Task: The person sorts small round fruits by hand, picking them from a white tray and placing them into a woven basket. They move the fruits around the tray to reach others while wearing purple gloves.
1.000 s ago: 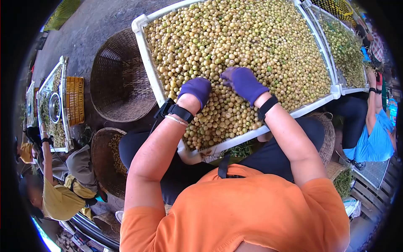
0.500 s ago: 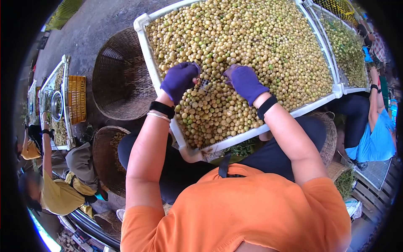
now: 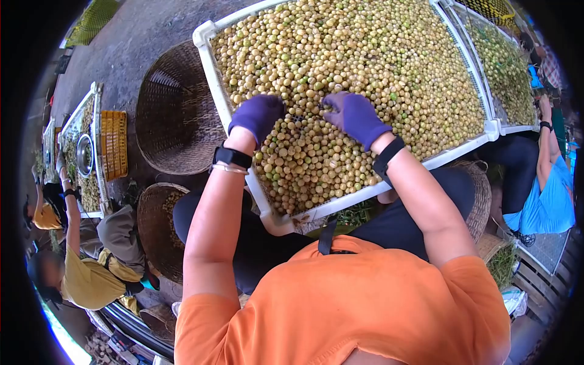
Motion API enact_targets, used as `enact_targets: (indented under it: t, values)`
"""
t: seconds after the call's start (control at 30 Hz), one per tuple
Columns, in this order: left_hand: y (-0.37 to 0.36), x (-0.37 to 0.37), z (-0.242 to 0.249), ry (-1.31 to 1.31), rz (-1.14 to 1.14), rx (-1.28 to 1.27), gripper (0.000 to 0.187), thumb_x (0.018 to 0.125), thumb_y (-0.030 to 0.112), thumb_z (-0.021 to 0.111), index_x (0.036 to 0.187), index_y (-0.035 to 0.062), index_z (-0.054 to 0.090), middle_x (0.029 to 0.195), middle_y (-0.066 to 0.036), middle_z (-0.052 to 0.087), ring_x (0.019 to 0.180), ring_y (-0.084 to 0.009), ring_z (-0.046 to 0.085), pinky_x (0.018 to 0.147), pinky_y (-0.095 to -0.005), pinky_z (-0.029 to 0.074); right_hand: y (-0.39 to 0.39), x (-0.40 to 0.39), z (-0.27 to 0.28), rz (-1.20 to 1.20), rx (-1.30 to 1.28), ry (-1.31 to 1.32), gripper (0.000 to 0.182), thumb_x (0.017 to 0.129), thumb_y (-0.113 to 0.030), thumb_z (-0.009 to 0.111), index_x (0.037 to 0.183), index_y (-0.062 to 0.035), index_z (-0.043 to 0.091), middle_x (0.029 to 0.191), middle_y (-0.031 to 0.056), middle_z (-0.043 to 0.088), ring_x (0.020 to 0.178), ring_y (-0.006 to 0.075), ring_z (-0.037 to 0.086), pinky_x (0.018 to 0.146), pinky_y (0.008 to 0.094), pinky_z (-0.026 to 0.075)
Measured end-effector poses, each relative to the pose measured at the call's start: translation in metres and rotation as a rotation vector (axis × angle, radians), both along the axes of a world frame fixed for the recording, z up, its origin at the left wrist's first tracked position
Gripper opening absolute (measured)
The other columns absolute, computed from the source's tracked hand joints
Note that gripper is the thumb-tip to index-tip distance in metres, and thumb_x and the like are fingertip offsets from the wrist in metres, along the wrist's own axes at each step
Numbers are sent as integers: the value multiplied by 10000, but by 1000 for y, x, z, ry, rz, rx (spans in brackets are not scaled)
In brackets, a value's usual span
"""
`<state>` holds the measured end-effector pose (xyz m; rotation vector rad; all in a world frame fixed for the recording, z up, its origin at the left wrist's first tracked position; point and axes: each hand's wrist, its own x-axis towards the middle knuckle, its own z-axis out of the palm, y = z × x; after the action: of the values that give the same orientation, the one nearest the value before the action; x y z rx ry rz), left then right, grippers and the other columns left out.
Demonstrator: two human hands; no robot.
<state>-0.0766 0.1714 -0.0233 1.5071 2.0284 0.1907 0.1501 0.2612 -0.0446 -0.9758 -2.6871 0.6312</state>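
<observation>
A white-framed mesh tray [image 3: 340,204] lies before me, heaped with small round yellow-green fruits [image 3: 365,67]. My left hand [image 3: 258,115], in a purple glove, rests among the fruits near the tray's left side. Its fingers are curled in and their tips are hidden, so I cannot make out what they hold. To its right, my right hand [image 3: 351,114], also in a purple glove, touches the fruits with fingers bent and a gap between thumb and forefinger. I see no fruit held in it. Between the hands a small patch of dark mesh shows.
Left of the tray stand a large wicker basket [image 3: 176,115] and a smaller one [image 3: 149,228] with some fruits inside. A second tray [image 3: 496,73] adjoins on the right. Co-workers sit on both sides, one in a yellow shirt [image 3: 91,283], another in blue [image 3: 541,201].
My left hand has turned knuckles-up, and its fingertips have gone out of sight. My right hand has shifted slightly, its thumb and forefinger now parted. Fruits cover more of the bare mesh.
</observation>
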Motion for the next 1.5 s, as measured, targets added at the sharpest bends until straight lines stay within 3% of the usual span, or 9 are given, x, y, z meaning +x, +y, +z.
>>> enact_targets:
  t: [0.23, 0.4, 0.7, 0.9, 0.97, 1.07, 1.3, 1.43, 1.5]
  values:
    - [-22, 13, -3, 219, -126, -275, 284, 844, 343, 541, 852, 115, 711, 904, -153, 676, 865, -337, 650, 779, -421, 512, 37, 28, 32, -413, -1520, 948, 261, 904, -246, 573, 933, -4, 668, 756, 34, 592, 616, 128, 554, 545, 276, 492]
    - [-26, 0, -2, 17, -50, 13, 310, 851, 368, 577, 866, 83, 697, 795, -122, 677, 763, -283, 658, 697, -399, 506, 26, 35, 30, -209, -740, 279, 240, 882, -257, 595, 978, -48, 661, 831, 109, 650, 672, 206, 605, 643, 342, 512]
    - [-21, -8, -10, -1761, 532, 155, 108, 915, 183, 581, 933, 84, 542, 877, -47, 547, 807, -176, 532, 754, -315, 465, 8, 30, 13, -4, -196, -260, 335, 825, -401, 629, 992, -113, 671, 921, 150, 675, 868, 339, 644, 756, 448, 501]
    - [-11, -7, -24, -1738, 582, 62, 65, 911, 117, 571, 951, 74, 543, 862, -42, 554, 839, -177, 551, 749, -335, 475, -10, 98, 135, -411, -554, 397, 269, 853, -316, 658, 900, -52, 675, 656, 5, 576, 619, 93, 508, 598, 283, 435]
    - [-15, -3, -37, -791, -68, 476, 56, 905, 64, 535, 961, 61, 535, 867, -43, 555, 844, -181, 557, 741, -345, 483, -37, 160, 184, -571, -554, 512, 267, 850, -283, 668, 948, -36, 686, 634, -48, 529, 569, 35, 454, 521, 221, 369]
    - [-13, -10, -34, -1310, 316, 165, 80, 921, 137, 572, 978, 82, 559, 905, -28, 553, 855, -153, 526, 760, -295, 459, -102, 270, 216, -831, -353, 637, 217, 916, -137, 567, 1075, -21, 659, 652, -38, 535, 514, 11, 431, 456, 180, 313]
    - [-22, 14, -25, -1636, 382, -58, 221, 924, 269, 602, 1049, 87, 592, 988, -21, 576, 911, -141, 525, 818, -273, 450, -338, 496, 168, -1427, -173, -277, 183, 900, -202, 539, 866, -43, 623, 642, 20, 553, 473, 113, 493, 458, 274, 408]
    - [-15, 2, -54, -1515, 449, -51, 347, 900, 169, 613, 1203, 20, 532, 1041, -36, 590, 959, -157, 557, 861, -290, 459, -498, 614, 45, -2020, -369, 61, 270, 835, -270, 651, 1000, -56, 657, 700, 86, 635, 557, 177, 592, 479, 343, 453]
    - [-20, 13, -52, -1404, 477, 52, 319, 909, 133, 573, 1201, 15, 524, 1046, -62, 592, 974, -161, 555, 867, -287, 441, -504, 642, 33, -1444, 24, -630, 388, 827, -234, 666, 1163, -48, 614, 879, 62, 679, 714, 205, 623, 577, 346, 483]
